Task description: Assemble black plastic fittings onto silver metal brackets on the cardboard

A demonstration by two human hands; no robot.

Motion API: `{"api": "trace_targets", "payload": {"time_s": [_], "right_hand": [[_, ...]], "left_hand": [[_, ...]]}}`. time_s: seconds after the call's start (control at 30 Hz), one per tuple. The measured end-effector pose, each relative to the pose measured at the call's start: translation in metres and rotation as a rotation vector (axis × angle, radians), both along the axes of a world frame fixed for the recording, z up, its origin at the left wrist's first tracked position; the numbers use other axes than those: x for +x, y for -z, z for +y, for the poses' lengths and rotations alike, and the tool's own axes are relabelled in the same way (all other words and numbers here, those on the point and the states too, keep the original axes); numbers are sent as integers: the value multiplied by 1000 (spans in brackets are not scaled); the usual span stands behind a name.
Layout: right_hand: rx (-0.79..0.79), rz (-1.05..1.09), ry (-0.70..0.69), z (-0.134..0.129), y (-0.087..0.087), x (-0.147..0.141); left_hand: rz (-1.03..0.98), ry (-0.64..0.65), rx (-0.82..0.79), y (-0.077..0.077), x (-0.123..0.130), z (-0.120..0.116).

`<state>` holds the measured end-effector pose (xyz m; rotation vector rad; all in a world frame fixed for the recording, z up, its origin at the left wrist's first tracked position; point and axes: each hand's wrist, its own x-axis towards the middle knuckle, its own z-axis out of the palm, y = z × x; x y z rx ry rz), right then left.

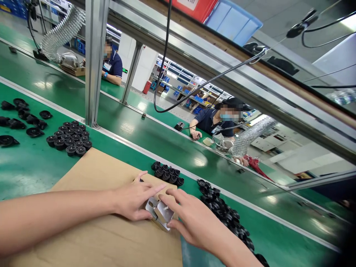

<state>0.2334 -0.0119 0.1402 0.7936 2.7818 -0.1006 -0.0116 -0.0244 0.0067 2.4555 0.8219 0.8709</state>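
Observation:
A small silver metal fixture with an upright block and a flat plate with a hole rests on the brown cardboard sheet. My left hand holds its left side, the thumb against the plate and the index finger stretched over the top. Curled around its right side, my right hand grips it between thumb and fingers. A small dark piece shows by the left fingers, too little of it to name. The fingers partly hide the fixture's far side.
Round black plastic parts stand grouped at the left, with looser ones farther left. More black parts lie beyond my hands, and a long pile runs along the right. A metal post rises ahead. Two co-workers sit across the green bench.

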Motion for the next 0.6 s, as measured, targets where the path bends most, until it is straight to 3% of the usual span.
{"api": "trace_targets", "payload": {"time_s": [0.1, 0.2, 0.3, 0.37, 0.47, 0.53, 0.6], "right_hand": [[52, -84, -66, 4, 8, -18], [164, -141, 116, -2, 21, -30], [172, -201, 230, -8, 17, -31], [131, -212, 109, -5, 7, -28], [180, -198, -257, 9, -6, -22], [236, -202, -458, 19, -8, -21], [220, -230, -536, 24, -3, -23]], "left_hand": [[33, -54, -38, 1, 4, -2], [19, -70, -63, 3, 5, -3], [-2, -50, -53, 5, 3, -3], [5, -28, -37, 6, 2, -2], [34, -20, -31, 7, 2, -1], [37, -29, -39, 7, 3, -1], [22, -43, -53, 8, 5, -1]]}}
